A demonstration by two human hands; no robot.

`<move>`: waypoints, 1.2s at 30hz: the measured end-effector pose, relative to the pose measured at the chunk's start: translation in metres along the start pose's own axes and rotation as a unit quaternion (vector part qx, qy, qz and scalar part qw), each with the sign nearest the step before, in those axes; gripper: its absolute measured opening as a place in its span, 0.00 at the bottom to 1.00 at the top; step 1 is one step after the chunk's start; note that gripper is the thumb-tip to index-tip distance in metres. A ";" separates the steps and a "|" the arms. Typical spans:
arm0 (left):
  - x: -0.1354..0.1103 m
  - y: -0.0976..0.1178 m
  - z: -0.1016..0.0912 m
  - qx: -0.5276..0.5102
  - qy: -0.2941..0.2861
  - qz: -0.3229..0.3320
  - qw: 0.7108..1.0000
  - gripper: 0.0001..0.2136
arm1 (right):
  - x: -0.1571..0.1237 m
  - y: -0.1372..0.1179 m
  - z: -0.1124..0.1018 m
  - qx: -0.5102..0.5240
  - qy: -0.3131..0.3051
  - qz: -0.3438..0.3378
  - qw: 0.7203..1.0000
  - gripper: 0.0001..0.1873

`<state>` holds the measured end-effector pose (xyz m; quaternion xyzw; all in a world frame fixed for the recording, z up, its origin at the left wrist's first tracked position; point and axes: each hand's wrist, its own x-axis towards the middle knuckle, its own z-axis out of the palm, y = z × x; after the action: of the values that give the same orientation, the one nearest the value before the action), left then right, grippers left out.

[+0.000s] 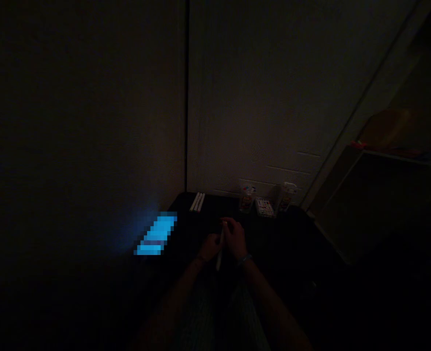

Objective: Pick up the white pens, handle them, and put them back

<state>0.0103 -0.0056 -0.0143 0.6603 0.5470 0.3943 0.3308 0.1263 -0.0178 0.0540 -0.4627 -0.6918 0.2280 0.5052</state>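
Two hands are showing, one left hand [211,247] and one right hand [235,238], and they are holding one pen [219,261]. Three more pens [197,202] are lying together, so the pens in plain sight are adding up to four. Two packs [246,201] are standing (the dimness is hiding how many pieces each is holding), and one box [265,207] is lying between them. One screen [157,236] is glowing, one table [281,239] is bearing the pens, and one band [244,260] is circling a wrist.
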 end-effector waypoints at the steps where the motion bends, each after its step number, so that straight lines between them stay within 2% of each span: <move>1: -0.001 0.002 0.000 0.003 -0.012 0.012 1.000 0.15 | -0.001 0.003 -0.007 0.017 0.015 0.017 1.000 0.15; 5: -0.002 0.011 -0.003 -0.019 -0.015 0.048 0.999 0.19 | 0.004 0.010 -0.050 0.092 0.104 0.046 0.989 0.17; 8: -0.002 0.015 -0.005 -0.029 -0.008 0.064 0.997 0.21 | 0.024 0.003 -0.090 0.107 0.208 0.011 0.972 0.17; 10: -0.003 0.017 -0.006 -0.028 0.002 0.062 0.998 0.22 | 0.046 -0.006 -0.113 0.098 0.255 -0.019 0.962 0.18; 12: -0.003 0.019 -0.007 -0.027 0.008 0.062 0.998 0.22 | 0.073 -0.017 -0.129 0.072 0.263 -0.053 0.961 0.18; 14: -0.004 0.021 -0.007 -0.027 0.007 0.066 0.997 0.21 | 0.102 -0.025 -0.137 0.039 0.246 -0.088 0.964 0.18; 18: -0.006 0.022 -0.008 -0.009 0.018 0.058 0.998 0.22 | 0.150 -0.029 -0.132 -0.025 0.195 -0.131 0.972 0.16; 23: -0.005 0.019 -0.007 0.006 0.022 0.060 0.998 0.21 | 0.179 -0.018 -0.115 -0.141 0.117 -0.118 0.976 0.13; 28: -0.005 0.017 -0.005 0.008 0.028 0.038 0.999 0.22 | 0.186 -0.002 -0.107 -0.300 0.075 -0.046 0.950 0.11; 31: -0.007 0.017 -0.005 0.004 0.030 0.037 0.999 0.22 | 0.182 0.011 -0.098 -0.348 0.046 -0.010 0.936 0.12; 33: -0.008 0.017 -0.005 0.007 0.028 0.039 0.999 0.22 | 0.177 0.019 -0.089 -0.361 0.029 -0.011 0.932 0.12; 36: -0.008 0.017 -0.004 0.012 0.024 0.044 0.999 0.22 | 0.169 0.028 -0.077 -0.371 -0.003 -0.060 0.927 0.11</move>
<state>0.0140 -0.0163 0.0014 0.6784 0.5295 0.4173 0.2920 0.1970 0.1308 0.1445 -0.5738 -0.7550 -0.0743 0.3086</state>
